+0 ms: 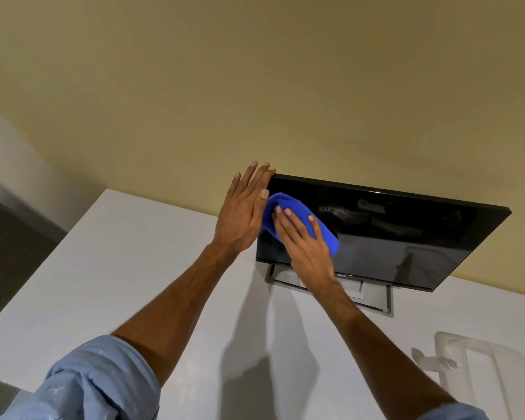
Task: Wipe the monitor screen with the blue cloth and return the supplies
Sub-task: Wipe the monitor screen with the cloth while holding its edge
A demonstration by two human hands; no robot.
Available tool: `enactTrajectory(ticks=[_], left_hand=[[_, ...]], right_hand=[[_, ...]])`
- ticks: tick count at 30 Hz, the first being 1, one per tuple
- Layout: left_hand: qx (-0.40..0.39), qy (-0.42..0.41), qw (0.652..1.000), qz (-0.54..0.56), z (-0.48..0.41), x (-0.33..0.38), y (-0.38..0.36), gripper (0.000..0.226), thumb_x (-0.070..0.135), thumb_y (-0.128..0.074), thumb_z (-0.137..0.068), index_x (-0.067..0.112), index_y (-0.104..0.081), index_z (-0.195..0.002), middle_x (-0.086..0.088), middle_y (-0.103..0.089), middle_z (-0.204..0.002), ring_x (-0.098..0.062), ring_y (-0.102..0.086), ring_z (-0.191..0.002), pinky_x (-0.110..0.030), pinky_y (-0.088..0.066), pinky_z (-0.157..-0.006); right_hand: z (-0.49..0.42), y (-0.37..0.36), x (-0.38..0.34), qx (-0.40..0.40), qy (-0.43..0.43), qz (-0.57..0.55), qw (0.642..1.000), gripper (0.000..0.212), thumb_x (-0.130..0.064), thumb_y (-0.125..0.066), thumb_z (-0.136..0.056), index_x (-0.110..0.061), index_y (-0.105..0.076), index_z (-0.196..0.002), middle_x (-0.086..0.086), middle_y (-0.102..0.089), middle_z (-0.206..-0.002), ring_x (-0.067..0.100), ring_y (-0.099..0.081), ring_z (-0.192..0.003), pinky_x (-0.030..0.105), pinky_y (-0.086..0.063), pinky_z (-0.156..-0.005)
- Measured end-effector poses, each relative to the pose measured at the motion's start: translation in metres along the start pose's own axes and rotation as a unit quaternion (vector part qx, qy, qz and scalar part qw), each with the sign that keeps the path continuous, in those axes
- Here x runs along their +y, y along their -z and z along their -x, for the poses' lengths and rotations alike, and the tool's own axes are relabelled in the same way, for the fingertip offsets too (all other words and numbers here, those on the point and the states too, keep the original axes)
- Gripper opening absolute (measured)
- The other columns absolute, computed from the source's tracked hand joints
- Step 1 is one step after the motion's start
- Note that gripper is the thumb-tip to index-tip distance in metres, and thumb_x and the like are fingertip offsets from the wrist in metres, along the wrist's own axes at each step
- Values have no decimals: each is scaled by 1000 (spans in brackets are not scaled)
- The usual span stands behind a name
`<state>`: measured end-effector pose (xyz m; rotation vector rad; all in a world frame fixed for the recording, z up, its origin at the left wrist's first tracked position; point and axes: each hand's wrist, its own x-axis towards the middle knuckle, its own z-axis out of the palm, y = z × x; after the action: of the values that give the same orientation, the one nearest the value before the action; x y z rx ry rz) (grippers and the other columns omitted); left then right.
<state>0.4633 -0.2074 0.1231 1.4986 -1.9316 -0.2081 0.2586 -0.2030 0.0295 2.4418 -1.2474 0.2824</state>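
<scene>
Monitor screen [391,237] stands at the tabletop's [134,268] back edge; we're mid-wipe. Our right hand [308,247] presses the blue cloth [288,207] flat-palmed against its upper left corner, left hand [243,213] open, steadying the edge. Next, we sweep rightward.

Only one piece of lettering can be read. On the lower frame of the black monitor [406,237], just right of the wrist of the right hand [306,247], stands a small pale brand mark [341,275]. It seems to read "DELL", with the letters appearing turned or mirrored, so the reading is not fully sure. The mark sits near the middle of the bottom edge, directly above the monitor's stand [373,301]. The dark screen itself carries only reflections and shows no text. No letters, numbers or signs can be made out on any other thing in view.
</scene>
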Motion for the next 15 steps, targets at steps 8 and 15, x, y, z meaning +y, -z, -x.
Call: enactTrajectory(ticks=[8,15], left_hand=[[1,-8,1000,-9,-2,4,4,58,31,-19,-121,12,-42,-170,-1,-34,-181,-16,-12,-175,-47,-11,-143],[-49,-27,998,34,-24,18,13,53,32,-28,-121,9,-54,-162,-5,-44,-176,-18,-20,-173,-41,-25,-140]], right_hand=[[18,9,25,109,-347,-82,928,109,14,-47,-82,-15,5,-173,1,12,-182,23,7,-169,54,-2,-137],[-1,14,9,125,-346,-87,926,103,4,-49,-85,-11,2,-173,8,11,-182,29,7,-169,65,-5,-134]])
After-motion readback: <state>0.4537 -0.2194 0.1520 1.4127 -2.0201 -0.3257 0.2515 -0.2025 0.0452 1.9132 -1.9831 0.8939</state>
